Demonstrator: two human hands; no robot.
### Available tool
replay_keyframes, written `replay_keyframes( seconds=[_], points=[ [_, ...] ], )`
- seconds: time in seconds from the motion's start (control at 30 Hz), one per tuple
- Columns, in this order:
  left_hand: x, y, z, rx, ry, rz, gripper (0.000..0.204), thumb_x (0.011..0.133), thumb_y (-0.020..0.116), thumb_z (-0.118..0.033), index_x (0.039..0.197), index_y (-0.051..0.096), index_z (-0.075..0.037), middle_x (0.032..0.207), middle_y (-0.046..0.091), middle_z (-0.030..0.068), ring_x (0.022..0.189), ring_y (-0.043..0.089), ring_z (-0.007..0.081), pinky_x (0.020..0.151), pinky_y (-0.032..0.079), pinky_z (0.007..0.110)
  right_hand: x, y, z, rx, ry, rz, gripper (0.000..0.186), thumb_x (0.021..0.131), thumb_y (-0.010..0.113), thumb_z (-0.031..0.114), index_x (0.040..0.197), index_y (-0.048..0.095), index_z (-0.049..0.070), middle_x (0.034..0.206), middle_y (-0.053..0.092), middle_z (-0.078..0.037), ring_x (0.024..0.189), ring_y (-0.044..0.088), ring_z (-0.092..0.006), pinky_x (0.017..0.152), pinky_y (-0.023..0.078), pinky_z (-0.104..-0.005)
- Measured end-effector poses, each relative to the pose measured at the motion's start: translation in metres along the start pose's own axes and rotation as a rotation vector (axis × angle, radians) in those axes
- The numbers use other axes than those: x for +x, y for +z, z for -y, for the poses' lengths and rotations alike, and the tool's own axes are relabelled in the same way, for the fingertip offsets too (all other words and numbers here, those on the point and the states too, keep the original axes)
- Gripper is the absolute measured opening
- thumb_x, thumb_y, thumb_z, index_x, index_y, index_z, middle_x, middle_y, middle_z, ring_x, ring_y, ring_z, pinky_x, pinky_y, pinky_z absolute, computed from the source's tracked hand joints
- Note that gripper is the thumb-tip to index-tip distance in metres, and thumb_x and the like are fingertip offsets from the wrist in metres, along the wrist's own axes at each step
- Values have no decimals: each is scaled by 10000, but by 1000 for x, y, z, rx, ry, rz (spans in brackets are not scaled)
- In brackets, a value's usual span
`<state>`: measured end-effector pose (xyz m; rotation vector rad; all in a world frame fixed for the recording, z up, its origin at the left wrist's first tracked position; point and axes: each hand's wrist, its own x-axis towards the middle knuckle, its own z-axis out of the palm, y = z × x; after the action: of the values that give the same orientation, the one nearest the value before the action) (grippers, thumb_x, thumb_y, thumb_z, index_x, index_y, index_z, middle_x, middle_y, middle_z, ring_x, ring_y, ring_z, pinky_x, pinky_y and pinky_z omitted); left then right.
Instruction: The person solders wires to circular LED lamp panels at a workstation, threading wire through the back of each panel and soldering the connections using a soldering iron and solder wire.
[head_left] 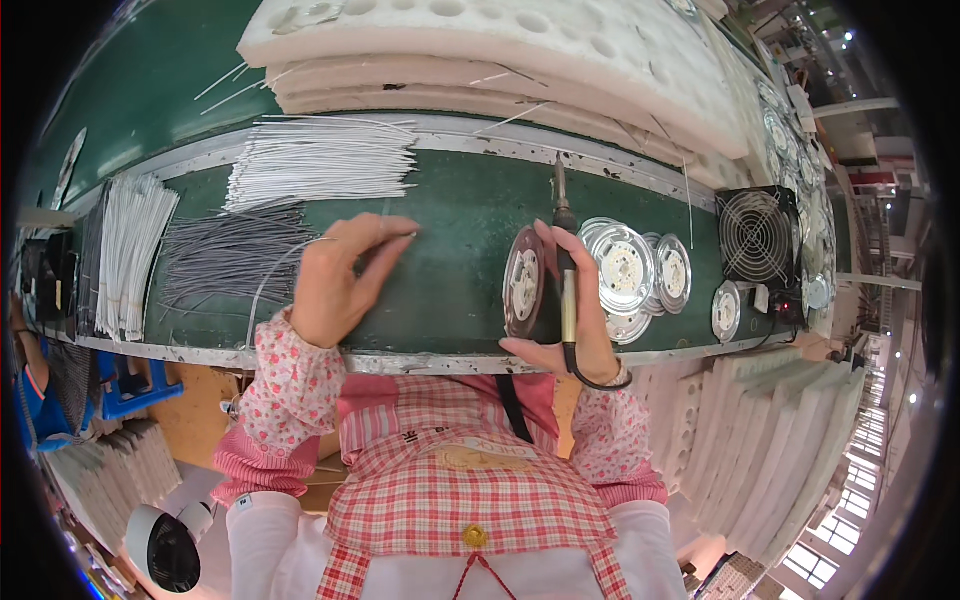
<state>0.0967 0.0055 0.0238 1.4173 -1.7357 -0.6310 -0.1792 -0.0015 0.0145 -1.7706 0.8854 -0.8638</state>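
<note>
My left hand (pixel 335 285) is closed in a pinch over the bench, left of the middle. It holds a thin white wire (pixel 262 285), which loops back behind the wrist; a short end shows at the fingertips. In my right hand (pixel 592 315) is a soldering iron (pixel 569 300), its tip pointing away from me. The same hand grips a round metal lamp disc (pixel 523 283) by its edge, tilted almost upright, its face toward the left hand. A bundle of white wires (pixel 320 162) and a bundle of grey wires (pixel 235 250) lie beyond and left of my left hand.
Shiny round lamp discs (pixel 620 265) are piled right of my right hand. Farther right stand a black fan (pixel 757 235) with a wire guard and a single disc (pixel 726 312). Thick white foam boards (pixel 500 80) are stacked along the back. Another white wire bundle (pixel 132 255) lies far left.
</note>
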Motion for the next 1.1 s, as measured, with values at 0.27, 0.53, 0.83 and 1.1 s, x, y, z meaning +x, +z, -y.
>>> replay_keyframes(
  seconds=[0.27, 0.53, 0.83, 1.1],
  points=[
    [0, 35, -45, -280, 42, 192, 174, 791, 716, 45, 955, 716, -12, 824, 650, 73, 699, 593, 144, 631, 464, 264, -8, 17, 1, 368, 34, -111, 1198, 632, 934, 307, 1509, 163, 40, 1540, 298, -204, 1440, 306, -317, 1174, 254, -457],
    [-5, 40, -56, -449, -73, 149, 178, 817, 713, 30, 984, 733, -27, 822, 648, 51, 656, 546, 96, 600, 435, 239, -6, 22, 12, 809, 159, -113, 1188, 668, 903, 397, 1517, 151, 46, 1524, 297, -184, 1423, 328, -315, 1167, 283, -452],
    [-5, 37, -58, -383, -61, 139, 165, 800, 716, 14, 961, 734, -18, 797, 636, 67, 639, 598, 135, 608, 474, 263, -8, 27, 11, 786, 163, -120, 1185, 670, 896, 424, 1513, 157, 39, 1514, 310, -185, 1420, 336, -311, 1166, 289, -458],
    [-12, 37, -47, -268, -48, 171, 56, 852, 678, -20, 903, 691, 0, 774, 622, 55, 658, 569, 101, 594, 434, 257, -10, 33, 23, -106, -66, -205, 1051, 607, 935, 342, 1434, 366, 31, 1386, 479, -170, 1227, 488, -324, 1037, 398, -414]
  ],
)
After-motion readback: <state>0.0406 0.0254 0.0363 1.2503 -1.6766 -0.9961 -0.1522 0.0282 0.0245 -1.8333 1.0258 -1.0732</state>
